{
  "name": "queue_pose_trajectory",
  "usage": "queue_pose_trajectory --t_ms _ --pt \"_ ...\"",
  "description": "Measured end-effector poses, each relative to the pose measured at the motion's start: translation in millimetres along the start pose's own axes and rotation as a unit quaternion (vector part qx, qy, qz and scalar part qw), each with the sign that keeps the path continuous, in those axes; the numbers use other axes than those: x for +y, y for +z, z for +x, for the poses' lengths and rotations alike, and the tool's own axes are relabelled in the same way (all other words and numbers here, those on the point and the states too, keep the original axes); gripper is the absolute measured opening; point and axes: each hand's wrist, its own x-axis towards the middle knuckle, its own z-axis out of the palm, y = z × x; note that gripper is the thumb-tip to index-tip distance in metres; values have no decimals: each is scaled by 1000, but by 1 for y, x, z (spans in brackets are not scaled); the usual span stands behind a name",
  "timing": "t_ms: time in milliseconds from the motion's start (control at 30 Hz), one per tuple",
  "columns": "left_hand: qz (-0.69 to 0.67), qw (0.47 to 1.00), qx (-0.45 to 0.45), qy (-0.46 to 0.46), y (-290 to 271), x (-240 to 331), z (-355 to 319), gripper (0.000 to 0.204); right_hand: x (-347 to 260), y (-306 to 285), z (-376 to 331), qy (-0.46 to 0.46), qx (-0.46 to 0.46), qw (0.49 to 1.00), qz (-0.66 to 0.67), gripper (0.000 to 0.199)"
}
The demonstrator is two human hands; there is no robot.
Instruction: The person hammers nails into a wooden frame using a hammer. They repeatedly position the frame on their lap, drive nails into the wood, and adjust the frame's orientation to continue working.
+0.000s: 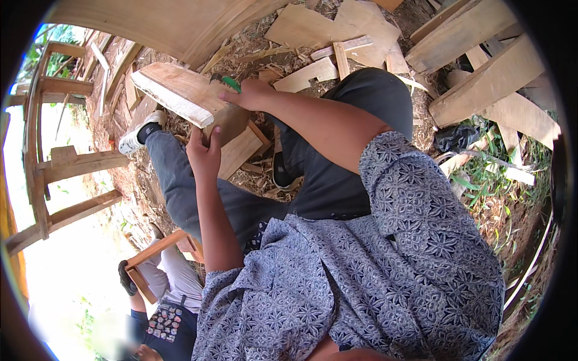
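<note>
A thick light-brown wooden board (180, 87) with a whitish long edge lies tilted over a wooden block (233, 125) between my legs. My left hand (203, 151) grips the board's near corner, thumb and fingers apart around its underside. Above the board's right end, my right hand (253, 95) is closed round a small tool with a green handle (231, 84). The tool's dark end points left over the wood; its exact kind is hard to make out. Part of its grip is hidden by my fingers.
A large wooden panel (162, 21) stands ahead. Thin plywood scraps (331, 30) and shavings litter the ground. Stacked planks (487, 84) lie to the right, a wooden frame (72, 162) stands left. Another person (171, 289) sits lower left beside a small wooden frame (156, 249).
</note>
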Motion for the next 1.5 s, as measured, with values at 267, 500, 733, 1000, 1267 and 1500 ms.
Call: queue_pose_trajectory --t_ms 267,500,733,1000,1267,1500 --pt "-17 1000 -18 -7 10 -15 -1 30 0 -5 -3 -9 -12 1000 -11 95" --pt "16 999 -25 41 6 -31 -7 36 14 19 12 -79 95 992 -12 94" --pt "-379 915 -64 -124 -4 -64 -25 62 -8 -1 -9 -52 -28 998 -11 87" --pt "-541 797 41 -266 7 -38 -44 61 -3 16 -4 -124 23 990 -61 80" --pt "-605 749 130 -236 50 -88 -74 76 -4 22 -2 -139 26 985 -101 74" --pt "-602 747 124 -253 51 -97 -78 77 -11 23 -8 -147 9 982 -114 65"
